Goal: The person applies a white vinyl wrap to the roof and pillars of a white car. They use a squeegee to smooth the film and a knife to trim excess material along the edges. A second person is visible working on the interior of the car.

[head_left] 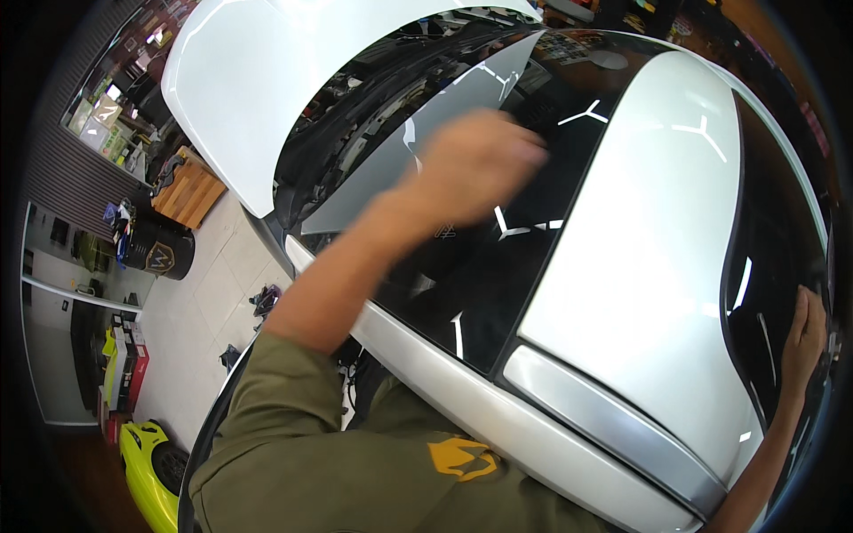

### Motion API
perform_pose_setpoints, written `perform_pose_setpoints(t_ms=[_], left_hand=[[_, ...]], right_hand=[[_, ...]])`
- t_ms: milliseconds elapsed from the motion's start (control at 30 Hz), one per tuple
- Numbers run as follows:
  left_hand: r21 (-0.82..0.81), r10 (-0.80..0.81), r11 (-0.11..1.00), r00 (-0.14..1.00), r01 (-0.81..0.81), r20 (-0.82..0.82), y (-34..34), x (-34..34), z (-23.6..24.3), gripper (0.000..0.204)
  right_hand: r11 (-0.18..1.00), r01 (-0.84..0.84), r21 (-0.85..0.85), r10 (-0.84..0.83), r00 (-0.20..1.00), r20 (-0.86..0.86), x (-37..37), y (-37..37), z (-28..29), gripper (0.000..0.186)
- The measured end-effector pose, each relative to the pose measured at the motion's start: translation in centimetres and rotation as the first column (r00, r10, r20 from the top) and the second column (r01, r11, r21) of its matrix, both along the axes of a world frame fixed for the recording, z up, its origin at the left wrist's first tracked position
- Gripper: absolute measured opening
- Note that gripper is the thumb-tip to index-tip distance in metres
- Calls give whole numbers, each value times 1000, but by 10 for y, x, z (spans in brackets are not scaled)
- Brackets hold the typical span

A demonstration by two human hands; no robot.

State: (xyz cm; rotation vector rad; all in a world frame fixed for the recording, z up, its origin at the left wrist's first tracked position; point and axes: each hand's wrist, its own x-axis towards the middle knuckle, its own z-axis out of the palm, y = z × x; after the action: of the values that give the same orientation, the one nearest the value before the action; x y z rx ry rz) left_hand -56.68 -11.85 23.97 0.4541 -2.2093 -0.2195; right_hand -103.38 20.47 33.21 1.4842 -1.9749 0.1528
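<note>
A white car with a dark windshield [435, 306] and white roof panel [635, 258] lies in front of me. My left hand [480, 164] is over the windshield, blurred by motion. Its fingers look curled in, and whatever they may hold is hidden. A pale grey area runs along the windshield's lower part, beside the left hand. Far to the right, my right hand [804, 333] lies against the dark glossy panel [760, 258] behind the white roof panel, its fingers stretched out together. Nothing shows in it.
The white hood [235, 98] stands raised beyond the windshield. A silver roof rail [613, 417] runs along the near side, close to my body. On the left are a black drum [164, 251], a wooden box [189, 188], stacked boxes [133, 360] and a yellow-green toy-like car [147, 466] on the tiled floor.
</note>
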Motion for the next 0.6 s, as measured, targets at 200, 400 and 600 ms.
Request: perform_pose_setpoints(t_ms=[200,400,600], left_hand=[[294,758,428,516,-855,398,-54,293,-162,30],[-86,300,-286,-175,-954,938,87,540,-305,62],[319,242,-417,235,-851,941,123,544,-309,93]], right_hand=[[995,-43,85,40,998,40,35,-20,-9,25],[965,-32,261,25,999,29,65,-21,-9,29],[934,-21,357,65,992,-110,75,-39,-25,28]])
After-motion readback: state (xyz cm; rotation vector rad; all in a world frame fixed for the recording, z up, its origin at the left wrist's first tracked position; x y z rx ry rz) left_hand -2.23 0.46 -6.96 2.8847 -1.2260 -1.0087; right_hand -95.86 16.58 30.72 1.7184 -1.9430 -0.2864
